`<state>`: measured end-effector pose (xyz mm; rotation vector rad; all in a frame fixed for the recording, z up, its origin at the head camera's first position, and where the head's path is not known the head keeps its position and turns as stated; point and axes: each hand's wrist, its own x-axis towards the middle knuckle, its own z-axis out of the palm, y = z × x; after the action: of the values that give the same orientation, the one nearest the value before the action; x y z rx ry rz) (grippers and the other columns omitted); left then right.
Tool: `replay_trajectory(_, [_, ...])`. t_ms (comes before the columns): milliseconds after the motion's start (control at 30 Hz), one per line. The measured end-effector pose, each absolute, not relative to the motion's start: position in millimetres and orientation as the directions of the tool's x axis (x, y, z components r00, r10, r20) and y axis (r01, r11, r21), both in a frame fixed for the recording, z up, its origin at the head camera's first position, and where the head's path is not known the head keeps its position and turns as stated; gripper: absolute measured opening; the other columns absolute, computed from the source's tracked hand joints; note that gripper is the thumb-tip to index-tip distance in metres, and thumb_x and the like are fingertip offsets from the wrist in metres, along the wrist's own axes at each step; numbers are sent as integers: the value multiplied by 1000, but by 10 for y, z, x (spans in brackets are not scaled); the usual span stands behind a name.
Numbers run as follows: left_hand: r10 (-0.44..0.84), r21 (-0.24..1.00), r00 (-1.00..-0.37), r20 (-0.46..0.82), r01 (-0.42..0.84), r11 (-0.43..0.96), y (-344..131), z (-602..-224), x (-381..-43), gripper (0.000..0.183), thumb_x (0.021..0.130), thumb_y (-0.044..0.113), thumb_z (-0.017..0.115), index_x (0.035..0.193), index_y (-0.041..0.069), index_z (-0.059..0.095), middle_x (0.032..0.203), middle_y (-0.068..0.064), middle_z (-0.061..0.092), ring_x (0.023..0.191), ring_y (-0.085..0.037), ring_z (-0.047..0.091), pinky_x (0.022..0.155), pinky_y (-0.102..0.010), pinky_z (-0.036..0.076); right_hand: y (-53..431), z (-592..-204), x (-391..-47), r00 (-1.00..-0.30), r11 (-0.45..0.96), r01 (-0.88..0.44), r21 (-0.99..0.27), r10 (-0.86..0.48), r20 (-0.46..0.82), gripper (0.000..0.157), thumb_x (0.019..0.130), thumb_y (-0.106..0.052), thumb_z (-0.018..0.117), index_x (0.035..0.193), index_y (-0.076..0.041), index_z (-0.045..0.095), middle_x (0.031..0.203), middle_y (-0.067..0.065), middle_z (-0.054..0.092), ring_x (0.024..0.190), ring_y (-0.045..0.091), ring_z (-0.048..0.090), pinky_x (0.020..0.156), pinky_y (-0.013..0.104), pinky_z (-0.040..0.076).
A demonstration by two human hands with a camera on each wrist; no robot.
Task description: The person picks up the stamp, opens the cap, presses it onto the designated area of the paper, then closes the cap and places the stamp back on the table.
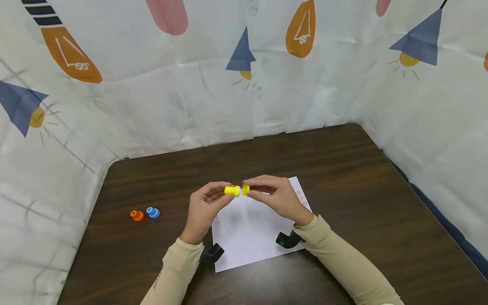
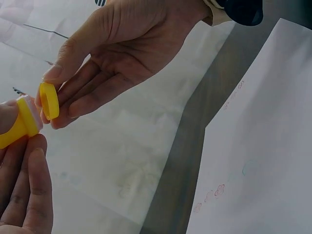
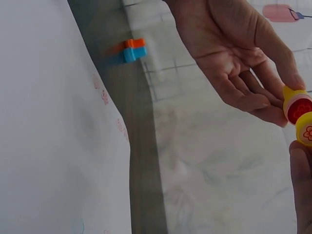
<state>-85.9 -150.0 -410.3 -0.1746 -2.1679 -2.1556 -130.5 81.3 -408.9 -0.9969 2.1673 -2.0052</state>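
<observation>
My left hand (image 1: 200, 214) pinches a small yellow stamp (image 1: 230, 190) between thumb and fingers, above the far part of a white paper sheet (image 1: 251, 237). Facing it, my right hand (image 1: 280, 198) holds the stamp's yellow cap (image 1: 245, 189) by its edge. A narrow gap separates cap and stamp in the left wrist view. The right wrist view shows the stamp's red face (image 3: 299, 108) and a red flower design on the cap (image 3: 306, 134). Small red flower prints (image 2: 219, 189) and a faint blue mark (image 2: 245, 168) lie on the paper.
An orange stamp (image 1: 137, 215) and a blue stamp (image 1: 153, 212) stand close together on the dark wooden table (image 1: 362, 203), left of the paper. A patterned white cloth (image 1: 160, 106) hangs behind the table and along its sides.
</observation>
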Motion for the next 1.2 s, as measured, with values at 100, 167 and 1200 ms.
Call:
replay_trajectory(100, [26,991,-991,134,134,7,-1495,-4096,-854,35,88,1,79,121,-4,69,111,10,75,99,-9,76,89,-26,64,803,-4087,-1293,-789,-43,-428,-903,-469,396,35,88,1,79,122,1,74,118,20,75,105,7,74,93,32,64])
replay_trajectory(167, [28,991,-991,133,134,10,-1493,-4095,-851,35,88,1,79,121,-4,69,111,11,75,99,-9,76,89,-26,64,797,-4091,-1289,-786,-45,-427,-903,-474,396,35,88,0,79,122,1,74,118,20,75,104,7,74,93,32,64])
replay_trajectory(1200, [91,995,-991,96,97,8,-1495,-4109,-846,37,88,2,80,122,-4,69,113,10,74,100,-8,74,90,-24,63,730,-4191,-1257,-782,-33,-429,-902,-486,390,33,88,-2,79,120,-1,75,118,17,76,105,10,74,94,32,63])
